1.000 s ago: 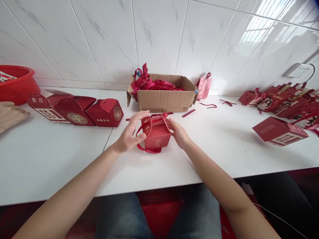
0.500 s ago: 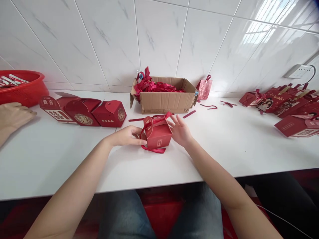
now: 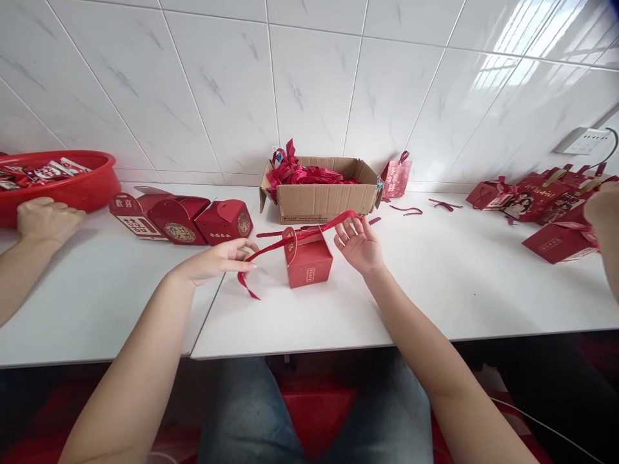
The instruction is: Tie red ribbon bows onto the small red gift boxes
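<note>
A small red gift box [image 3: 310, 263] stands upright on the white table, directly in front of me. A red ribbon [image 3: 271, 250] runs through its top and stretches out to both sides. My left hand [image 3: 226, 259] pinches the ribbon left of the box, its loose tail hanging down to the tabletop. To the right of the box, my right hand [image 3: 358, 243] has its palm turned up, fingers curled, with the ribbon's other end at its index finger; the thumb is mostly hidden. Neither hand touches the box itself.
Behind the gift box stands a cardboard box [image 3: 324, 201] of red ribbons. Red boxes [image 3: 180, 220] line up at left beside a red basket [image 3: 97, 183] and another person's fist [image 3: 48, 219]. More red boxes [image 3: 556, 241] and another person's hand [image 3: 604, 212] are at right.
My left hand has moved left off the box, drawing the ribbon out. My right hand has shifted slightly right with the ribbon's other end. Another person's hand has appeared at right.
</note>
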{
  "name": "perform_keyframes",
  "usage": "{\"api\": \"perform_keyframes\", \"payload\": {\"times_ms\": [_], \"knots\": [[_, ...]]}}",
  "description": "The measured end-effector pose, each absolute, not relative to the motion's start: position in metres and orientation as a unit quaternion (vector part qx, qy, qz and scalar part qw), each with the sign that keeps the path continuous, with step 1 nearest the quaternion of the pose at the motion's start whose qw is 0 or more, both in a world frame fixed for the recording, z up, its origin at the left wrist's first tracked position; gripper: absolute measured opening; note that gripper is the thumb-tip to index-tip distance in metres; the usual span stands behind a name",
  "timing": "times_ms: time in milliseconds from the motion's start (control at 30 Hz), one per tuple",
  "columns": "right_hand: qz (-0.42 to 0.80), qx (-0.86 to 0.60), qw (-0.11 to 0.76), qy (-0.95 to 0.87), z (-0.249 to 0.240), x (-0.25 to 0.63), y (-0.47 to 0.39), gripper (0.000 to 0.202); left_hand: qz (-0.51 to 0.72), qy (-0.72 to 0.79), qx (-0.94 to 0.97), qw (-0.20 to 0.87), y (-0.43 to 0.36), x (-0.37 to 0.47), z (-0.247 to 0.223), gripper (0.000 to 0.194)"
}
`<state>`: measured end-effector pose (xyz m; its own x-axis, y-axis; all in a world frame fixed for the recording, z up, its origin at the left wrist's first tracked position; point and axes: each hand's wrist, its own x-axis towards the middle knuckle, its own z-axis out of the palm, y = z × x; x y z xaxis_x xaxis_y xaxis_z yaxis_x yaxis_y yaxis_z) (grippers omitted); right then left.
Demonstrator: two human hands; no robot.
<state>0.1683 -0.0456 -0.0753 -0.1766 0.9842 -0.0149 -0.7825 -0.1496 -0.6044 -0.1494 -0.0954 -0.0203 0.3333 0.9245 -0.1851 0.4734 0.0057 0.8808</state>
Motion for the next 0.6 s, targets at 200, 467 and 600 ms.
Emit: {"api": "perform_keyframes", "payload": {"times_ms": [200, 467, 600], "knots": [[0.691, -0.259, 0.608, -0.292, -0.074, 0.171, -0.045, 0.021, 0.325, 0.687, 0.573, 0.306, -0.122, -0.176, -0.031, 0.043], [0.674, -0.373, 0.574, -0.277, -0.084, 0.168, -0.039, 0.027, 0.311, 0.806, 0.504, -0.012, -0.159, -0.158, -0.052, 0.038], [0.686, -0.382, 0.545, -0.294, -0.089, 0.163, -0.040, 0.033, 0.310, 0.686, 0.602, 0.267, -0.176, -0.111, -0.067, 0.041]]}}
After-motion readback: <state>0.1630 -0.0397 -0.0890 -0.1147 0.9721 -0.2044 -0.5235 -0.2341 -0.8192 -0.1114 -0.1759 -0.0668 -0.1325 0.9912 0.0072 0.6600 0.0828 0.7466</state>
